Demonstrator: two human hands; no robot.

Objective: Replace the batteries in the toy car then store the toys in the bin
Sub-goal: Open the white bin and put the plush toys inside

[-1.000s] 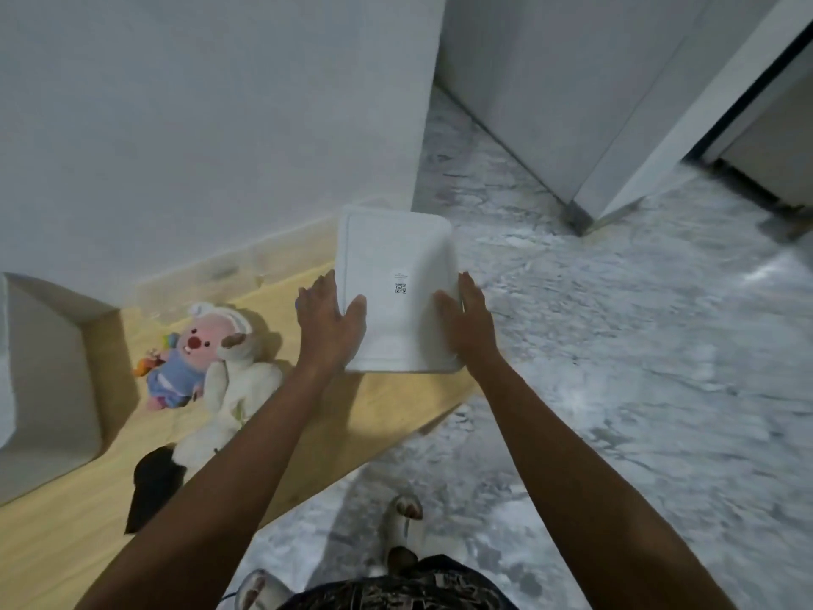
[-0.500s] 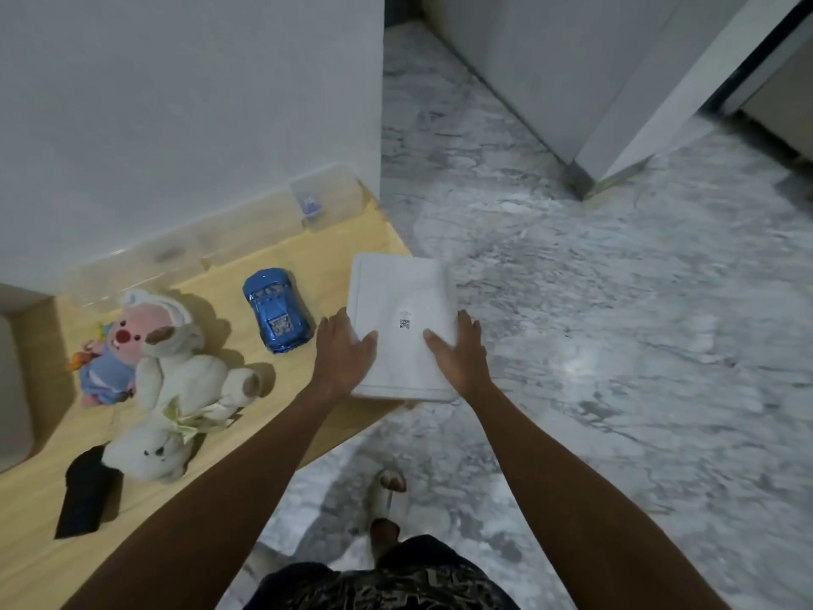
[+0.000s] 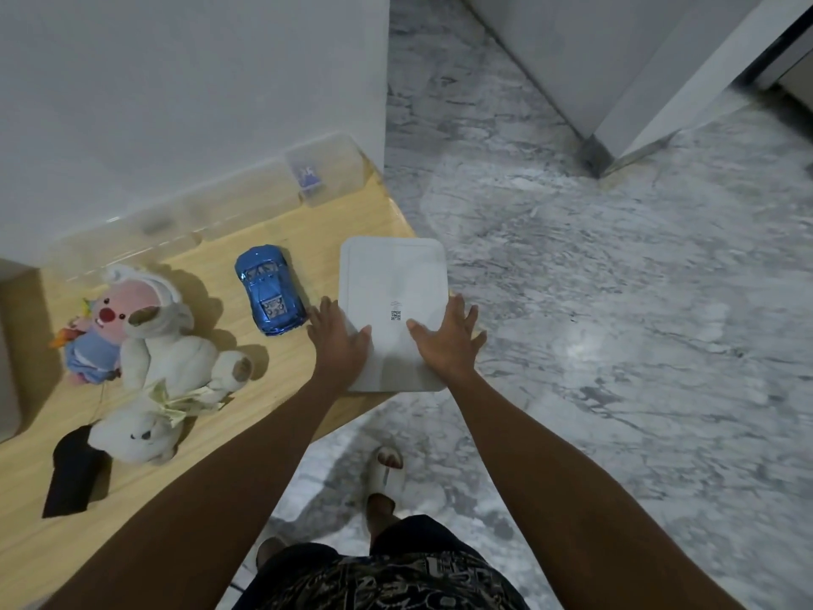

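A white rectangular bin (image 3: 391,279) with a small QR label lies flat at the right end of the wooden table (image 3: 308,231), partly over its edge. My left hand (image 3: 338,341) rests on its near left side, thumb on top and fingers spread. My right hand (image 3: 444,345) lies splayed on its near right side. The blue toy car (image 3: 270,295) stands just left of the bin, close to my left fingers. Further left lie a pink plush (image 3: 99,328), a white plush bear (image 3: 171,358) and another white plush (image 3: 136,433).
A clear plastic box (image 3: 321,173) with something blue inside stands against the white wall at the table's far right corner. A black object (image 3: 72,468) lies near the front left. Grey marble floor spreads to the right, and my slippered foot (image 3: 387,473) is below the table edge.
The bin has come down and toward me, from held up in front of the wall to the table's right end. The view shifted, bringing the blue car into sight. My fingers have spread.
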